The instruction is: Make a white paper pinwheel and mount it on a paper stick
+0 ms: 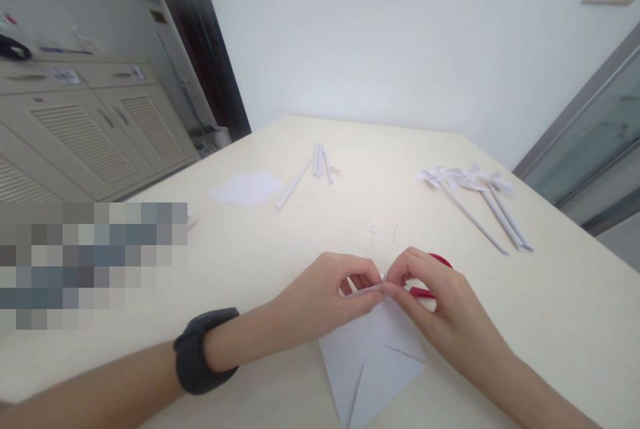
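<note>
Both hands are meeting at the near middle of the cream table (550, 296), working the top edge of a folded white paper (373, 356) that is lying flat with its point toward the near edge. The left hand (320, 299), with a black wristband (203, 352) sitting on its wrist, is curling its fingers closed and pinching the paper's far edge between thumb and fingertips. The right hand (435, 306) is doing the same from the other side, its fingers bent and pressing on that same edge, so the two sets of fingertips are touching or almost touching over the fold. Red scissors (434, 277) are lying under the right hand, mostly hidden by it; whether the hand is gripping them cannot be told. Farther away, small paper scraps (367, 232) are sitting just beyond the hands. At the far left, a flat white sheet (247, 188) is resting beside several rolled paper sticks (313, 172). At the far right, finished paper pinwheels (475, 199) on sticks are lying together.
</note>
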Tool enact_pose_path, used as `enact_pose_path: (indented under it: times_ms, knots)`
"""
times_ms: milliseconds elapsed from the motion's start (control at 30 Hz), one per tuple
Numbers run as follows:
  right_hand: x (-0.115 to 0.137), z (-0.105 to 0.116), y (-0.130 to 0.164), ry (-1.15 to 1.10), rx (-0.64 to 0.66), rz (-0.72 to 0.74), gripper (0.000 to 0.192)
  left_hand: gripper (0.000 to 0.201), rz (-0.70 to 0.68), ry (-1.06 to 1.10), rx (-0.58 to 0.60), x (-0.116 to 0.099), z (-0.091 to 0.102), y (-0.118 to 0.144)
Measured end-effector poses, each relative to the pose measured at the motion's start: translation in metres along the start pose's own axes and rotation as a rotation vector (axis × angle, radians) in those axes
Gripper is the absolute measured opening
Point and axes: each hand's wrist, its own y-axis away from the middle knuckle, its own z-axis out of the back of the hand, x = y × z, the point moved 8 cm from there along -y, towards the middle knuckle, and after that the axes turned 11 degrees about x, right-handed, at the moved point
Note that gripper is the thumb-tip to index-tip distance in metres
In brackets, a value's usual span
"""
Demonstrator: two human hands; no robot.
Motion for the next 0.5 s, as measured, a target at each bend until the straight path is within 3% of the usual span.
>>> enact_pose_path:
  times_ms: [233, 500]
  knots:
    - [-0.0003, 0.0026, 0.0005, 0.003, -0.050, 0.004, 0.012, 0.014, 0.010, 0.076, -0.058, 0.0026, 0.0059, 0.0004]
    - [-0.0035, -0.0015, -0.0014, -0.043, -0.012, -0.039, 0.011, 0.019, 0.010, 0.040, -0.063, 0.0039, 0.0060, -0.0011]
